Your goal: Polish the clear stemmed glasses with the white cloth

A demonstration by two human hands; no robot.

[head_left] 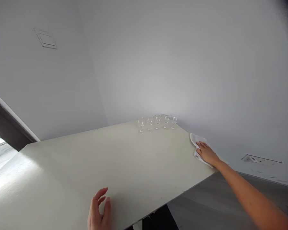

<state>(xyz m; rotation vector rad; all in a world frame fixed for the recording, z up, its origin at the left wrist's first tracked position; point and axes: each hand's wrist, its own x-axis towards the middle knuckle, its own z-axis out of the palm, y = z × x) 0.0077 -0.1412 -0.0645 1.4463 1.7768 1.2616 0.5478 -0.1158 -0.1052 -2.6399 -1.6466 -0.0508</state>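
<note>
My right hand [208,154] presses a folded white cloth [195,138] onto the right end of the pale tabletop [124,159], close to the wall. Its fingers lie over the cloth, and part of the cloth shows on either side of the hand. My left hand [99,210] is above the table near its front edge, fingers curved and thumb apart, with nothing in it. Several small clear stemmed glasses [157,121] stand upright in a row at the back corner, beyond both hands.
Walls meet behind the table, with a switch plate [46,39] at upper left. A wall socket [260,159] sits low on the right. The table's front edge [182,192] looks chipped, with grey floor below. A dark frame [9,121] borders a bright opening at left.
</note>
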